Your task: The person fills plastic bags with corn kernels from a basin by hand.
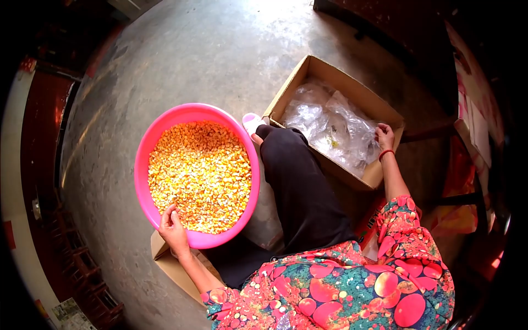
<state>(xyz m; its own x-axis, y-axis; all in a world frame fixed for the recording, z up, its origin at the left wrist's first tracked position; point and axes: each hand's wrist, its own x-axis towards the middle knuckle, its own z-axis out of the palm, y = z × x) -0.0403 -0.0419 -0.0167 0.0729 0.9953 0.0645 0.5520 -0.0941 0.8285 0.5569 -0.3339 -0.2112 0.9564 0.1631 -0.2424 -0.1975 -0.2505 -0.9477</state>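
A pink basin (144, 181) full of yellow corn kernels (201, 176) sits to the left of my knees. Over its near-left rim is my left hand (174, 231), thumb and fingers pinched together just above the kernels; what they hold, if anything, is too small to make out. On the right, an open cardboard box (352, 85) contains crumpled clear plastic bags (330, 124). My right hand (385, 137), with a red band at the wrist, is at the box's right side, its fingers closed on the edge of a plastic bag.
Another cardboard box (179, 275) lies partly hidden below the basin. My foot in a light slipper (253, 122) rests between basin and open box. Dark wooden furniture (467, 121) stands close on the right. Grey concrete floor (220, 55) stretches ahead.
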